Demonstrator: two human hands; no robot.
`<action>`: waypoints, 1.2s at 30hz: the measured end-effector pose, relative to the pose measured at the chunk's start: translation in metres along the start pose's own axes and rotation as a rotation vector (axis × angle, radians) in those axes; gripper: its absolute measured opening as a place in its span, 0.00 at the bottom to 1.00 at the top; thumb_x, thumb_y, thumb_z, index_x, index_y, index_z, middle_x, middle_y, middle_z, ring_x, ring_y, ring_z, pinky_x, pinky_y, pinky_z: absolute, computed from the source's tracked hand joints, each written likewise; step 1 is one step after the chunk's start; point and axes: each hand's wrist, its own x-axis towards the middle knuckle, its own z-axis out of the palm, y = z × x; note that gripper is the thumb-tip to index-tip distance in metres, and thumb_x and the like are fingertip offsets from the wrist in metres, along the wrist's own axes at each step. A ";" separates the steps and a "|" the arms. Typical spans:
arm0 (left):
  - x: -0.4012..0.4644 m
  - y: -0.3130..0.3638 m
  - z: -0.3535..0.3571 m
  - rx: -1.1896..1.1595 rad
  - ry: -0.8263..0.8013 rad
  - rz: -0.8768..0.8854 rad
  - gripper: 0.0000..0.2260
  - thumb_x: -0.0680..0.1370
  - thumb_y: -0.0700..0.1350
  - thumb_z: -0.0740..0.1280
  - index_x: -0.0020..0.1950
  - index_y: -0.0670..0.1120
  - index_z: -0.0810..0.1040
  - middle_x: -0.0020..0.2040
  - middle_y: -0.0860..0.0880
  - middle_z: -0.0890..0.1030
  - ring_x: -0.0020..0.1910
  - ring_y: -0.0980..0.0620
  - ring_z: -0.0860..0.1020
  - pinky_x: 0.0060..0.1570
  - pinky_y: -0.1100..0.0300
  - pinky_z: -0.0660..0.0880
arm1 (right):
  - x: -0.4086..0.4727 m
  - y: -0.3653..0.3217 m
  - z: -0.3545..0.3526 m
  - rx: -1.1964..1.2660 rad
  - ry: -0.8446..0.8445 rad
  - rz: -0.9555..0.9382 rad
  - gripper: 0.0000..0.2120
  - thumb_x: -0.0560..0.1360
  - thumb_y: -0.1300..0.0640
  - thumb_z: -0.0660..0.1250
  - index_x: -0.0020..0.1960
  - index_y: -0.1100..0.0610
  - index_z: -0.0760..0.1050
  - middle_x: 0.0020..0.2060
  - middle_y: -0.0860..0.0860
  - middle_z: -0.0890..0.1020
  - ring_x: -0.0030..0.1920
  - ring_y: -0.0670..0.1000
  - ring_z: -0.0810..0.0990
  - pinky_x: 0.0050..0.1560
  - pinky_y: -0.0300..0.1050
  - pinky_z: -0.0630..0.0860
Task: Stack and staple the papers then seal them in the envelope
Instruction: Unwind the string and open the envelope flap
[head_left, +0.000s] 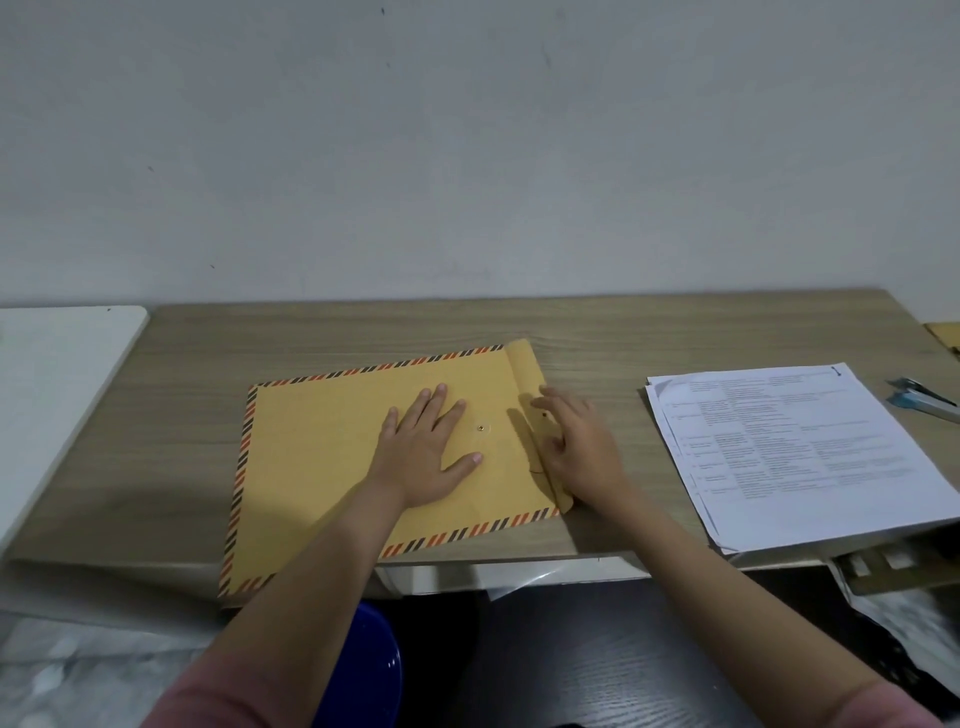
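Observation:
A large yellow envelope (322, 457) with a striped border lies flat on the wooden desk (363, 332), its near left corner hanging over the front edge. My left hand (428, 447) rests flat on it, fingers spread, beside a small metal clasp (483, 427). My right hand (579, 447) holds the envelope's flap (524, 369) at the right end; the flap is partly raised and folded. A stack of printed papers (810, 452) lies to the right, apart from both hands. The light blue stapler (922, 400) sits at the far right edge.
A white board (57, 384) lies at the desk's left end. A brown cardboard piece (945, 335) is at the far right. Below the desk edge are a blue round object (363, 670) and a dark surface (597, 654). A plain wall stands behind the desk.

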 end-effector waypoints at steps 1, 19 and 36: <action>0.000 -0.001 0.000 0.002 -0.007 0.011 0.37 0.71 0.71 0.45 0.76 0.56 0.47 0.78 0.52 0.42 0.77 0.51 0.42 0.73 0.41 0.45 | -0.001 0.004 -0.003 -0.019 -0.045 -0.044 0.23 0.66 0.69 0.65 0.59 0.56 0.75 0.59 0.53 0.79 0.58 0.56 0.75 0.55 0.51 0.74; 0.013 0.055 -0.015 -0.122 -0.072 -0.210 0.34 0.71 0.66 0.59 0.73 0.51 0.59 0.78 0.48 0.49 0.76 0.43 0.46 0.68 0.32 0.46 | -0.019 0.049 -0.068 -0.095 -0.356 0.044 0.21 0.64 0.59 0.66 0.58 0.53 0.74 0.53 0.48 0.81 0.54 0.50 0.78 0.53 0.42 0.73; 0.023 0.119 -0.007 -0.192 -0.124 -0.516 0.53 0.60 0.71 0.67 0.74 0.44 0.51 0.78 0.45 0.40 0.76 0.41 0.39 0.68 0.31 0.47 | -0.016 0.046 -0.057 0.231 -0.420 0.027 0.20 0.68 0.63 0.53 0.57 0.56 0.72 0.52 0.53 0.83 0.53 0.52 0.80 0.53 0.52 0.78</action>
